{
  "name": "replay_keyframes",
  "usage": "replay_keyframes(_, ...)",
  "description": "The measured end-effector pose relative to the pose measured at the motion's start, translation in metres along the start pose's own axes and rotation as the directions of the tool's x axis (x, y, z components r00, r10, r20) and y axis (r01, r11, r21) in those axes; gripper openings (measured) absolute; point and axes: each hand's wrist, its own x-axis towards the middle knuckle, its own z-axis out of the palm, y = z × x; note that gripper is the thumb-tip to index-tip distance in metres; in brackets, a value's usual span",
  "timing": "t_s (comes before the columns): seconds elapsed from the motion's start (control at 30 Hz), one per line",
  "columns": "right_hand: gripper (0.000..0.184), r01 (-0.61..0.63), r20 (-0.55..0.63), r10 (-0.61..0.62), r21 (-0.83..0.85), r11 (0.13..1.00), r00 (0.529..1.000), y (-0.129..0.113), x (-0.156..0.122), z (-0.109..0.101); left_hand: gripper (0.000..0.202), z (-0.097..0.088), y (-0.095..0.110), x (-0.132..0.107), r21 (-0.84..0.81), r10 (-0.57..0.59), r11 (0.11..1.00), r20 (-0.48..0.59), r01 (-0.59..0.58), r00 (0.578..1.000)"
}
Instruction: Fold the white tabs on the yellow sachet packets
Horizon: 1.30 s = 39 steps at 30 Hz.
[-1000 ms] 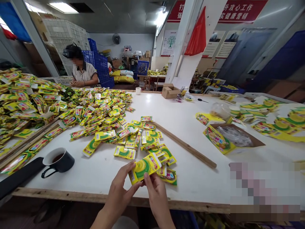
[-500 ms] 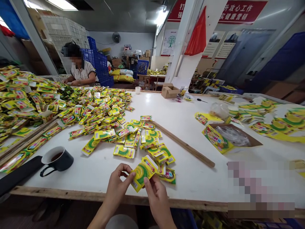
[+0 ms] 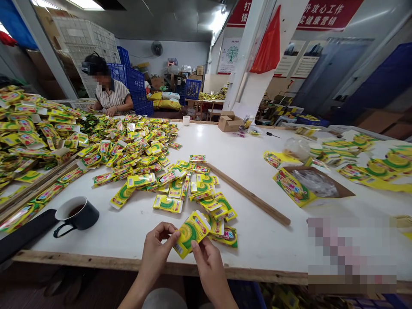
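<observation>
A yellow and green sachet (image 3: pixel 190 231) is held between both my hands just above the near edge of the white table (image 3: pixel 264 231). My left hand (image 3: pixel 156 252) pinches its left side with fingers curled. My right hand (image 3: pixel 206 262) grips its lower right edge with thumb and forefinger. Right behind the sachet lies a small stack of similar sachets (image 3: pixel 222 227). A wide heap of the same sachets (image 3: pixel 135 154) spreads across the table's left half.
A dark mug (image 3: pixel 77 213) with dark liquid stands at the near left beside a black flat object (image 3: pixel 22 236). A wooden stick (image 3: pixel 249 197) lies diagonally mid-table. Yellow cards and a bagged brown tray (image 3: pixel 317 182) sit right. Another person (image 3: pixel 107 92) sits at the far left.
The sachet has tipped from nearly level to slanting down toward the left, and both hands have shifted slightly lower and closer together. The person at the far left leaned a little.
</observation>
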Motion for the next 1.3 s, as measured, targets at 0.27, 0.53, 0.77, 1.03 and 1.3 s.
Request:
replay_keyframes(0.27,0.039,-0.007,0.008,0.007,0.007,1.0,1.0,0.002,0.0,0.002,0.023,-0.002,0.002,0.0,0.085,0.004,0.996,0.027,-0.007,1.0)
replay_keyframes(0.53,0.04,-0.016,-0.006,0.015,-0.048,0.999,1.0,0.01,0.001,0.001,0.021,-0.005,0.0,0.0,0.138,0.029,0.99,0.047,-0.036,0.998)
replay_keyframes(0.77,0.042,-0.028,0.03,0.03,-0.07,0.997,0.999,0.013,0.0,-0.003,0.015,-0.008,-0.002,0.004,0.172,0.045,0.983,0.088,-0.059,0.995)
replay_keyframes(1.03,0.034,-0.008,-0.131,-0.006,-0.111,0.994,0.991,0.023,0.009,0.006,0.029,0.0,-0.015,0.002,0.06,-0.02,0.998,0.129,0.012,0.991)
replay_keyframes(1.3,0.021,0.127,-0.164,-0.172,-0.251,0.96,0.971,0.041,0.018,0.002,0.031,0.001,-0.024,0.005,-0.039,-0.043,0.997,0.344,0.059,0.938)
